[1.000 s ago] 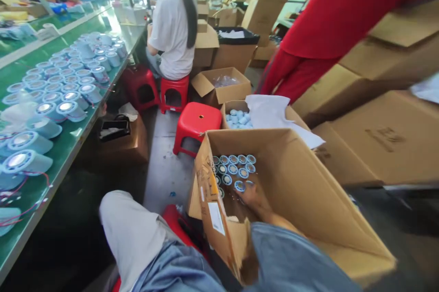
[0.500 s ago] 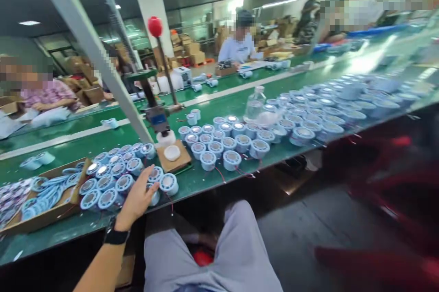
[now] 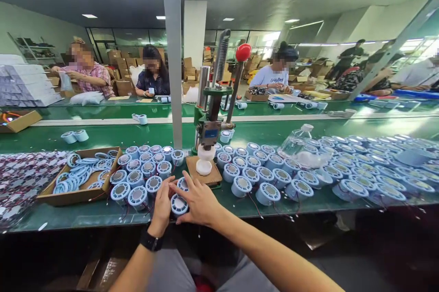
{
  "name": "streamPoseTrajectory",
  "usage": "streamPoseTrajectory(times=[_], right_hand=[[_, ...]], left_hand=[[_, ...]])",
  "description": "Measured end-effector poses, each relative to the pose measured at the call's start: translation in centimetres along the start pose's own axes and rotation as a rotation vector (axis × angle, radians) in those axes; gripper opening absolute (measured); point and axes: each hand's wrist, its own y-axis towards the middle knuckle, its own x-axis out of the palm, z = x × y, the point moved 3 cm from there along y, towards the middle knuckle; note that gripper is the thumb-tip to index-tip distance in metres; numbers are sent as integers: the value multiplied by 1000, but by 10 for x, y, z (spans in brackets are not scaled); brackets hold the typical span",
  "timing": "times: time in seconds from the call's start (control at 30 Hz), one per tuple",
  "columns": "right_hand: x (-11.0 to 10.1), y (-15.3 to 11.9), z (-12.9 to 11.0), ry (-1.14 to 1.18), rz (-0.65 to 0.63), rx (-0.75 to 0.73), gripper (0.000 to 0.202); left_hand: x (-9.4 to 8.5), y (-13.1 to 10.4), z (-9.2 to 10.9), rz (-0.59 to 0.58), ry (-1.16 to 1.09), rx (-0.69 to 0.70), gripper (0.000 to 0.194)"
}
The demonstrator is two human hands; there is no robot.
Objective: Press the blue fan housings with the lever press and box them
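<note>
I see two blue round parts (image 3: 179, 205) at the lower centre of the frame, one behind the other near the bench's front edge, with both hands about them. The left hand (image 3: 162, 206), black band on its wrist, lies along their left side with fingers bent; the right hand (image 3: 201, 201) arches over from the right, thumb and fingers spread around the nearer part. I cannot tell whether either hand truly grips. Just beyond them a hand press (image 3: 210, 131) crowds the centre, its red knob (image 3: 243, 52) high up and a white disc (image 3: 203, 167) on its wooden base (image 3: 214, 175). A block of similar blue parts (image 3: 137, 197) stands close by the left hand, and past it, at lower left, I have a shallow carton (image 3: 77, 197) of blue rings (image 3: 63, 187). Right of the press, more parts (image 3: 268, 193) run to the frame's right edge, thin wires trailing at the front, with a clear bottle (image 3: 297, 140) among them. A grey post (image 3: 172, 54) blocks some of my view at upper centre; co-workers (image 3: 275, 77) sit along the far side of the green bench (image 3: 106, 137).
</note>
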Motion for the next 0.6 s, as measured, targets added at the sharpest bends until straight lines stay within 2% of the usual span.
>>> streamPoseTrajectory(times=[0.1, 0.2, 0.3, 0.37, 0.43, 0.5, 0.53, 0.6], right_hand=[[12, 17, -4, 57, -30, 34, 97], [16, 13, -1, 94, -18, 59, 85], [10, 3, 0, 99, -44, 70, 69], [3, -13, -1, 105, -60, 72, 67], [-3, -49, 3, 121, -28, 102, 71], [-12, -113, 19, 135, 113, 183, 69], [-18, -156, 32, 131, 229, 247, 67], [-33, -266, 55, 76, 466, 448, 63]], left_hand=[[1, -6, -4, 14, -11, -11, 66], [4, -20, 9, -38, 154, 71, 61], [2, -32, 38, -105, 444, 290, 47], [-5, -30, 56, -95, 685, 463, 42], [-15, -16, 65, -45, 934, 535, 43], [-26, 2, 66, -35, 1142, 503, 47], [-29, 9, 64, -44, 1213, 483, 49], [-26, 14, 61, -103, 1264, 513, 48]])
